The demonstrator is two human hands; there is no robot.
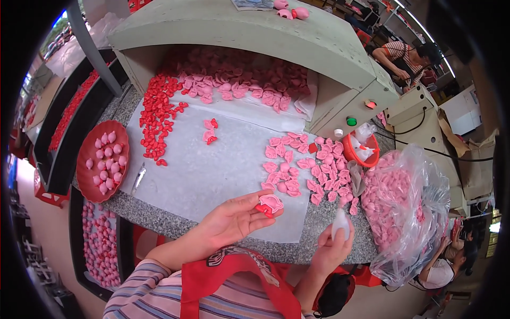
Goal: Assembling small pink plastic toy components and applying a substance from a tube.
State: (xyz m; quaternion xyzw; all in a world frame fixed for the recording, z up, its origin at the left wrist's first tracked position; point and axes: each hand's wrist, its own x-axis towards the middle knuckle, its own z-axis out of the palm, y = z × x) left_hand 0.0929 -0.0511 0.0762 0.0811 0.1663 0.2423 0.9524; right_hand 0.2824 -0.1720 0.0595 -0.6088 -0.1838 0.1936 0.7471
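Note:
My left hand [234,217] pinches a small pink molded plastic piece [271,201] with a red part at its lower edge, held above the white paper [212,183]. My right hand [333,250] is wrapped round a small white squeeze bottle [340,225], its narrow tip pointing away from me. Just beyond the bottle lie many loose pink pieces [329,170], some curved and open, some rounded. Toward the far left of the paper spreads a pile of small red parts [155,117]. Two pink pieces with red parts [209,132] lie together mid-paper.
A grey-green box-like cabinet [255,32] arches over more pink pieces at the back. A red scalloped dish [87,183] of round pink pieces stands left, near tweezers [139,177]. To the right are a red tub [374,159] and a clear bag [419,196] of pink pieces. People sit farther off.

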